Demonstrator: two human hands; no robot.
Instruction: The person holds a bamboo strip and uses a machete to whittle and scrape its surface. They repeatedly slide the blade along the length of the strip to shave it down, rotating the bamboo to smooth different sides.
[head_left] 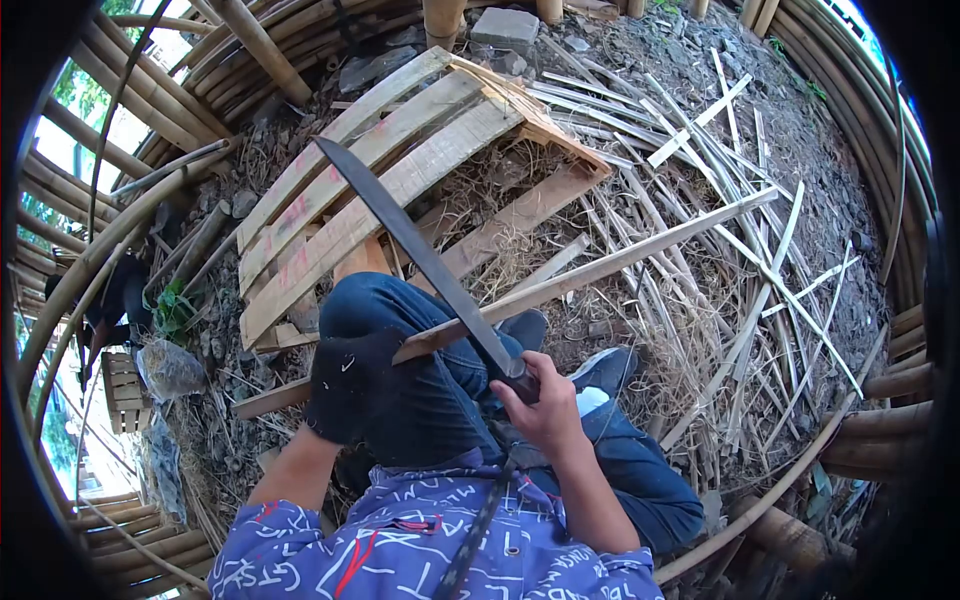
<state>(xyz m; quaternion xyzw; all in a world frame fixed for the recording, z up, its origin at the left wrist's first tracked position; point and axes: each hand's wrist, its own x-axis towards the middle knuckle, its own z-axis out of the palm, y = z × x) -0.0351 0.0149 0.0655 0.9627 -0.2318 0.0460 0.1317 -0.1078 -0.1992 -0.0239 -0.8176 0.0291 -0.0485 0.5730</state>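
Observation:
My left hand (350,388), in a black glove, is closed round a long bamboo strip (600,262) beside my raised knee. The strip slants across my lap, its short end out to the left of the glove and its long end reaching up to the right. My bare right hand (548,408) grips the handle of a machete (405,232). Its long dark blade points up and to the left, crossing over the strip in this view. Part of the handle is hidden within my fingers.
A slatted wooden crate (375,150) lies tipped just ahead of my knees. Many thin split strips (735,225) are scattered on the ground to the right. Clear plastic (170,368) lies at left, and bamboo poles (855,130) wall the space. A grey block (505,28) sits at the back.

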